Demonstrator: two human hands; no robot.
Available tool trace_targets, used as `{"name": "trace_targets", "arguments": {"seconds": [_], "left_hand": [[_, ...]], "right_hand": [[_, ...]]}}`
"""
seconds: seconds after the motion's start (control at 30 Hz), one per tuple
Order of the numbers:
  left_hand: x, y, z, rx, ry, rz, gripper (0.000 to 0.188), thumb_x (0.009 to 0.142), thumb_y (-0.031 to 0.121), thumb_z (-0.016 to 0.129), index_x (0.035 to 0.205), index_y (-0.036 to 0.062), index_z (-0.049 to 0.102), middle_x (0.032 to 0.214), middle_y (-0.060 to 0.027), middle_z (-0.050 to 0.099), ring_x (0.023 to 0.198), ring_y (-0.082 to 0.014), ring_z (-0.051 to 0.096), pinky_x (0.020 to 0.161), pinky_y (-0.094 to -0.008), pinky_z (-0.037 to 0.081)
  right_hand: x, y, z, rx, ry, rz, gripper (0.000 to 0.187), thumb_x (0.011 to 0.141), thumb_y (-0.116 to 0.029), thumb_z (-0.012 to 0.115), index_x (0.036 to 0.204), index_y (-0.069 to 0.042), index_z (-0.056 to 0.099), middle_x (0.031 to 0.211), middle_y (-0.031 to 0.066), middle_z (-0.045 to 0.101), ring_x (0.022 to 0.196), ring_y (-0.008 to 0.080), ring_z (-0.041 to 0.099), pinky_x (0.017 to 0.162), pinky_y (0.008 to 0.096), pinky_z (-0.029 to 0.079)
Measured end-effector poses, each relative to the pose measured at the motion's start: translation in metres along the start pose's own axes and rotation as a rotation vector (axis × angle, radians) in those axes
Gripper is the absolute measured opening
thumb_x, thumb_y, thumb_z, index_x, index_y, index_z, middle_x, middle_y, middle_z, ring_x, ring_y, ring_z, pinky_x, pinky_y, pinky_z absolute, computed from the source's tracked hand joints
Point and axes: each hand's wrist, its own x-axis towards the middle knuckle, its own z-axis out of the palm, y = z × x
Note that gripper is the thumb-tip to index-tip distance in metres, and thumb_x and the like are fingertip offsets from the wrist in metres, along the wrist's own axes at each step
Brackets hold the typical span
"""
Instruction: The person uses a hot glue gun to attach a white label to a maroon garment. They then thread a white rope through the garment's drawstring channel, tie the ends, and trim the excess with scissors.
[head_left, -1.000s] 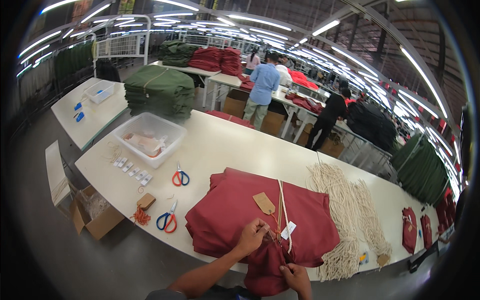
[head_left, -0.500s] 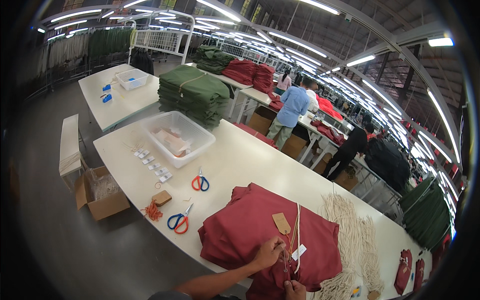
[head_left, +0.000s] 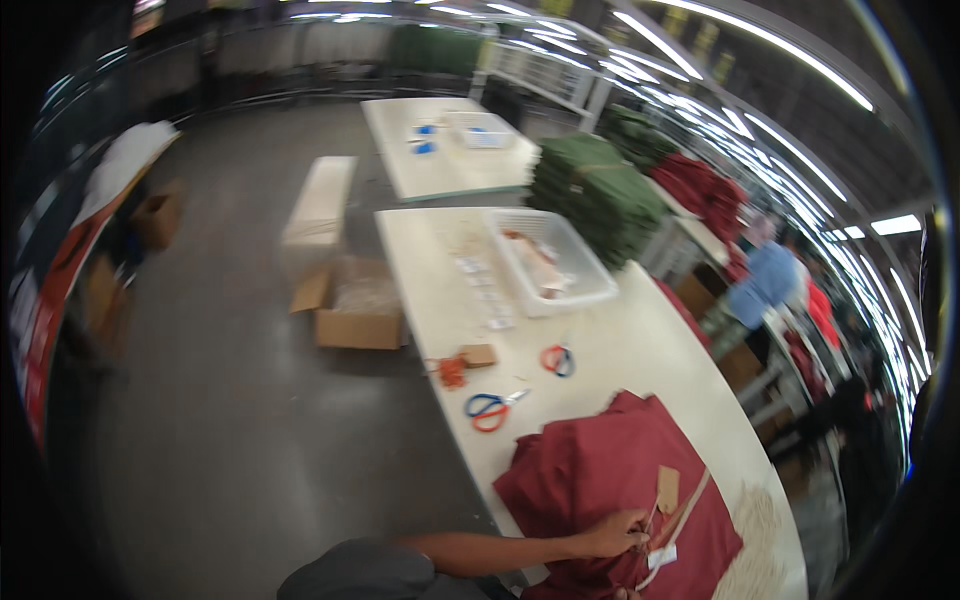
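Maroon cloth (head_left: 590, 465) lies heaped on the tabletop (head_left: 680, 340), under left grip (head_left: 615, 535). White basket (head_left: 578, 300): well ahead of left grip, slightly left. Rope bundle (head_left: 755, 550): off to its right. Left grip: fingers bent together near thin string (head_left: 654, 512); blurred, can't tell if pinching. Right grip (head_left: 627, 594): mostly cut off just below left one, state can't tell. Nearer scissors (head_left: 488, 412): ahead-left. Brown tag (head_left: 668, 489): just ahead-right. White label (head_left: 663, 556): just right, on cloth.
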Motion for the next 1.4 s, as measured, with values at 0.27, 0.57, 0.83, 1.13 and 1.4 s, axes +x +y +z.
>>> {"name": "trace_targets", "arguments": {"seconds": [0.27, 0.57, 0.83, 1.13, 1.4], "left_hand": [[-0.045, 0.031, 0.020, 0.717, 0.775, 0.415, 0.033, 0.088, 0.007, 0.065, 0.118, -0.0032, 0.057, 0.103, -0.0142, 0.067, 0.099, -0.0320, 0.065, 0.082, -0.0403, 0.053], [-0.052, 0.066, 0.055, 1.217, -0.284, 0.362, 0.020, 0.091, 0.021, 0.065, 0.102, 0.0100, 0.077, 0.094, -0.0149, 0.073, 0.088, -0.0368, 0.068, 0.075, -0.0490, 0.052], [-0.033, 0.049, 0.052, 1.578, -0.269, 0.155, 0.014, 0.080, 0.015, 0.070, 0.091, 0.0103, 0.077, 0.091, -0.0130, 0.075, 0.087, -0.0313, 0.071, 0.075, -0.0483, 0.054], [-0.023, 0.055, 0.004, 1.539, -0.310, 0.284, 0.008, 0.081, 0.008, 0.069, 0.089, 0.0060, 0.069, 0.092, -0.0103, 0.068, 0.094, -0.0312, 0.063, 0.078, -0.0427, 0.053], [-0.037, 0.066, 0.016, 1.406, -0.255, 0.198, 0.024, 0.082, 0.013, 0.069, 0.104, 0.0073, 0.063, 0.103, -0.0113, 0.066, 0.105, -0.0305, 0.059, 0.081, -0.0444, 0.052]], "right_hand": [[0.047, 0.038, -0.053, -0.053, -0.359, -0.423, 0.035, 0.103, -0.029, 0.059, 0.086, 0.002, 0.063, 0.074, 0.0138, 0.061, 0.067, 0.0234, 0.051, 0.062, 0.0400, 0.045], [0.065, 0.022, -0.088, 0.096, -0.586, -0.587, 0.033, 0.104, -0.026, 0.057, 0.085, 0.001, 0.056, 0.073, 0.0129, 0.052, 0.068, 0.0215, 0.043, 0.062, 0.0375, 0.041], [0.066, 0.053, -0.103, 0.012, -0.613, -0.447, 0.034, 0.102, -0.028, 0.060, 0.087, 0.002, 0.059, 0.072, 0.0150, 0.052, 0.069, 0.0213, 0.044, 0.059, 0.0399, 0.038], [0.075, 0.149, -0.131, -0.112, -0.142, -1.183, 0.040, 0.103, -0.034, 0.059, 0.086, 0.002, 0.065, 0.069, 0.0136, 0.058, 0.059, 0.0184, 0.041, 0.052, 0.0384, 0.033], [0.059, 0.108, -0.145, 0.143, -0.301, -0.688, 0.044, 0.104, -0.036, 0.056, 0.081, 0.001, 0.062, 0.067, 0.0113, 0.056, 0.059, 0.0176, 0.040, 0.052, 0.0382, 0.032]]}}
